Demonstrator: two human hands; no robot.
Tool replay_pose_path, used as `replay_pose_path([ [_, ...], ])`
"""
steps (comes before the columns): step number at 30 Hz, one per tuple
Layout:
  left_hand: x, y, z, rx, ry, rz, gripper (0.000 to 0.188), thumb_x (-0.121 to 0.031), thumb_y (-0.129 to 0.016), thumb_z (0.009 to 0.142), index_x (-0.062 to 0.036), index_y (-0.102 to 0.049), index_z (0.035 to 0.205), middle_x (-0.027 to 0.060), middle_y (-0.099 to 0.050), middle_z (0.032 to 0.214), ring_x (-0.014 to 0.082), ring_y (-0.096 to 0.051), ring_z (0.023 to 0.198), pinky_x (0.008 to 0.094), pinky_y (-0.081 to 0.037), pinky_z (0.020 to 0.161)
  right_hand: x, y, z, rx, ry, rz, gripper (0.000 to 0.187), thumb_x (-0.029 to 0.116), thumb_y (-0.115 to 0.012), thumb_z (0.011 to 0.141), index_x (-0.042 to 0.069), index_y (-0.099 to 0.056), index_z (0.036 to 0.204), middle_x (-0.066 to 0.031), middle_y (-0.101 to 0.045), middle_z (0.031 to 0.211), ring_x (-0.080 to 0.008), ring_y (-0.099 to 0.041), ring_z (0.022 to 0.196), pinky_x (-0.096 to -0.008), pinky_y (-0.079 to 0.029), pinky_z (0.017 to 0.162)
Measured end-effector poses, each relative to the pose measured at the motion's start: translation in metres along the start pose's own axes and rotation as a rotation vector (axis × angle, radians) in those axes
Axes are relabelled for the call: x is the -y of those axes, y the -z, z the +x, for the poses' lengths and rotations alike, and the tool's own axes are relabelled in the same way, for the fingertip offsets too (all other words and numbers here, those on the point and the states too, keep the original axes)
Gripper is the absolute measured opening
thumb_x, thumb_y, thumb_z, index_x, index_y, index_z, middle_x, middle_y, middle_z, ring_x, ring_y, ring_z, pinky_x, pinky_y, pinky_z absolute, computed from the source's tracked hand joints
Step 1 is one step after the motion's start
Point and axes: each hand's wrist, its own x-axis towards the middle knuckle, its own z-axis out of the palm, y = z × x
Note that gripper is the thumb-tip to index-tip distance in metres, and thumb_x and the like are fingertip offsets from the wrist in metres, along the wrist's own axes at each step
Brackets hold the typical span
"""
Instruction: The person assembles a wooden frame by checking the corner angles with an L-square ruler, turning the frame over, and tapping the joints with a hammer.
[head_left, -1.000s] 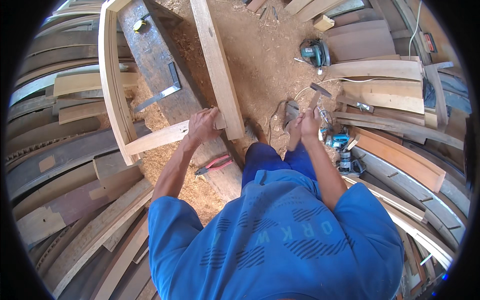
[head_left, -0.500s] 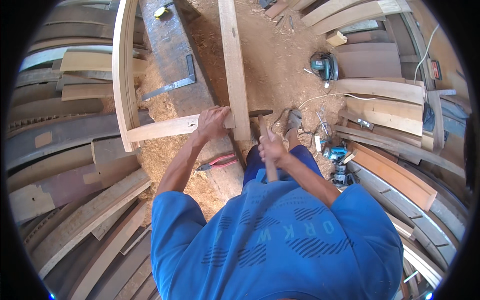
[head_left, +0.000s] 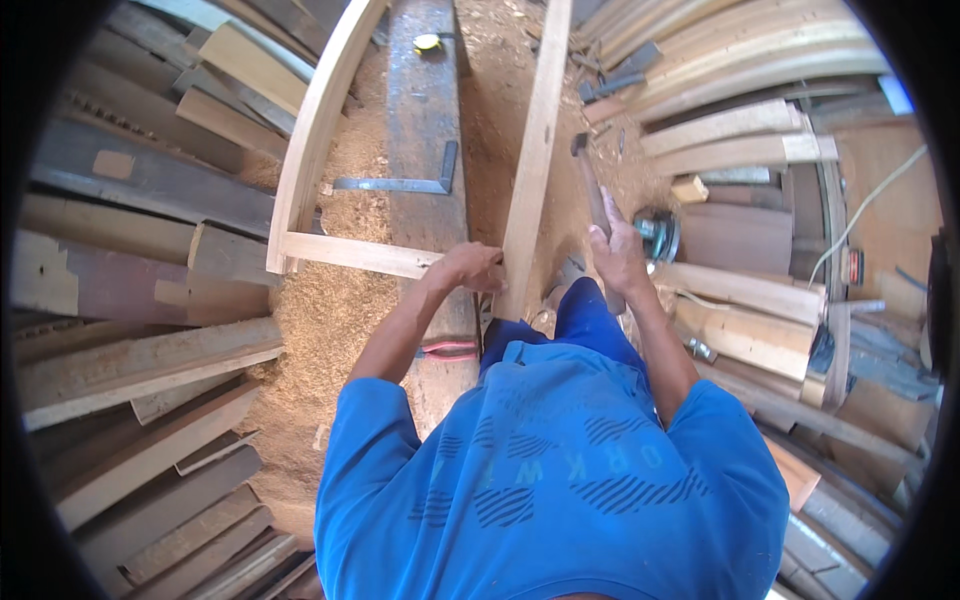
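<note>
A hammer (head_left: 593, 190) is gripped by its handle in my right hand (head_left: 620, 258), with its dark head pointing forward, off to the right of the wooden frame. My left hand (head_left: 470, 268) is curled around the end of the frame's short wooden rail (head_left: 360, 255), close against the long right-hand board (head_left: 535, 150). Opposite, the rail meets the left-hand board (head_left: 318, 130) of the same frame. My fingers partly hide the near right corner. The frame lies across a dark, worn timber beam (head_left: 425, 110).
A metal square (head_left: 400, 184) and a yellow tape measure (head_left: 427, 43) rest on the beam. Red-handled pliers (head_left: 448, 350) lie nearer me. A circular saw (head_left: 656, 235) stands on the right. Stacked boards (head_left: 170, 285) line both sides, and sawdust (head_left: 340, 310) covers the ground.
The hammer has swung from the frame's corner forward and right, away from the board. My left hand stays at the joint. The whole view has turned, shifting the frame and tools.
</note>
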Motion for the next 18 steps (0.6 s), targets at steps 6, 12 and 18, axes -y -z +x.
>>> replay_pose_path([
  [6, 0.019, -0.023, 0.013, -0.011, -0.009, -0.078, 0.050, -0.044, -0.070, 0.080, -0.0048, -0.069, 0.111, 0.0209, -0.070, 0.109, 0.0386, -0.066, 0.106, 0.0477, -0.052, 0.089, 0.051, -0.044, 0.145, 0.298, 0.218, -0.036, 0.069, 0.004, -0.052, 0.081, 0.005, -0.042, 0.149, -0.0300, -0.058, 0.119, -0.0432, -0.057, 0.114, -0.0467, -0.044, 0.103],
  [12, -0.033, -0.024, -0.013, -0.319, 0.376, -0.058, 0.044, -0.031, -0.068, 0.081, -0.0065, -0.068, 0.118, 0.0302, -0.046, 0.145, 0.0489, -0.043, 0.135, 0.0565, -0.031, 0.114, 0.031, -0.160, 0.304, 0.540, 0.564, -0.273, 0.053, 0.007, -0.058, 0.084, 0.016, -0.057, 0.136, -0.0239, -0.060, 0.106, -0.0411, -0.060, 0.104, -0.0489, -0.050, 0.094],
  [18, -0.117, -0.046, -0.018, -1.102, 1.212, -0.526, 0.080, -0.030, -0.079, 0.077, -0.0082, -0.043, 0.146, 0.0306, -0.029, 0.154, 0.0498, -0.026, 0.143, 0.0598, -0.021, 0.117, -0.005, -0.238, 0.382, 0.740, 0.705, -0.484, 0.047, 0.011, -0.058, 0.086, 0.020, -0.059, 0.132, -0.0225, -0.059, 0.115, -0.0411, -0.059, 0.108, -0.0494, -0.049, 0.097],
])
